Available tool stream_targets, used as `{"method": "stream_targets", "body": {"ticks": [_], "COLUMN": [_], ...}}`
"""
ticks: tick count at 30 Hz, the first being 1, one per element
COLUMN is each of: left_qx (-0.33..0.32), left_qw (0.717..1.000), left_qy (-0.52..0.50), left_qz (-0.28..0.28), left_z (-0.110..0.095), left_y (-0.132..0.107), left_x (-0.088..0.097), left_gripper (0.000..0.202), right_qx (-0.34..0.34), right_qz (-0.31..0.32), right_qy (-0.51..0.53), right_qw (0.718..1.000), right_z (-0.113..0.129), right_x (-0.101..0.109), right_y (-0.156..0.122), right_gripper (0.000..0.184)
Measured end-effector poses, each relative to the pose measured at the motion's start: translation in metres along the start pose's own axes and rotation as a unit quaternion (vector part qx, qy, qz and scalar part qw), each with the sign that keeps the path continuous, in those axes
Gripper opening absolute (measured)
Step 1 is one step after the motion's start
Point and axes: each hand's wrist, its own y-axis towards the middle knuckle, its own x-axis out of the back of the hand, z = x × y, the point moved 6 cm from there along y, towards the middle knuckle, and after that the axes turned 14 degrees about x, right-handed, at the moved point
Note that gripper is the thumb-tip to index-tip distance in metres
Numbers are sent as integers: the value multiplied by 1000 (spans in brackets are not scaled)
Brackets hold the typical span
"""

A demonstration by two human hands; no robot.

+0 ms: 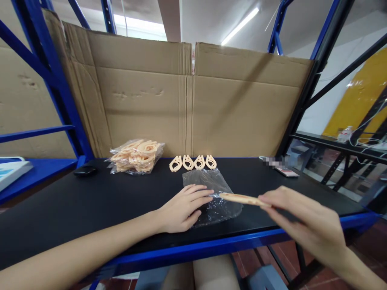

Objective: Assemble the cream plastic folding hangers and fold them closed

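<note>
My left hand [186,207] lies on a clear plastic bag [217,209] on the black tabletop, its fingers stretched out. In my right hand [305,225] is a cream folding hanger [243,198], pinched at its right end between thumb and fingers. The hanger is seen edge-on, above the bag's right part, its left tip close to my left fingertips. Whether that tip touches the bag I cannot tell. Behind the bag stands a row of several matching folded hangers [199,162]. A bulging clear bag of hangers [136,157] sits at the back left.
A cardboard wall [145,96] closes off the table's back between blue and black posts. A black computer mouse [85,171] lies at the left, and a flat card-like object [287,172] at the back right. The blue table edge [193,250] runs along the front.
</note>
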Motion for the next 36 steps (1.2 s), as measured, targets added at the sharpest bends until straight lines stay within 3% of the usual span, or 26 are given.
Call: {"method": "stream_targets", "body": {"ticks": [4,7,14,24,27,30,33,36], "left_qx": [-3,-9,-10,-1,0,-4,-6,-13], "left_qw": [1000,1000,1000,1000,1000,1000,1000,1000], "left_qy": [4,3,4,5,8,-3,-14,-20], "left_qz": [-6,-5,-3,6,9,5,1,-3], "left_z": [-1,-2,-3,-4,-4,-4,-5,-6], "left_y": [1,2,2,3,3,3,3,3], "left_x": [-2,-3,1,0,1,2,2,2], "left_gripper": [58,63,63,60,58,58,58,56], "right_qx": [102,150,170,161,159,145,98,45], "right_qz": [68,92,194,236,253,257,211,154], "right_qy": [23,-41,-191,-219,-220,-164,-49,-10], "right_qw": [992,984,947,933,929,941,971,987], "right_z": [46,58,44,20,14,14,9,-18], "right_x": [-22,-46,-105,-136,-140,-128,-103,-88], "right_y": [9,15,15,19,16,18,27,37], "right_gripper": [25,29,31,17,17,14,13,18]}}
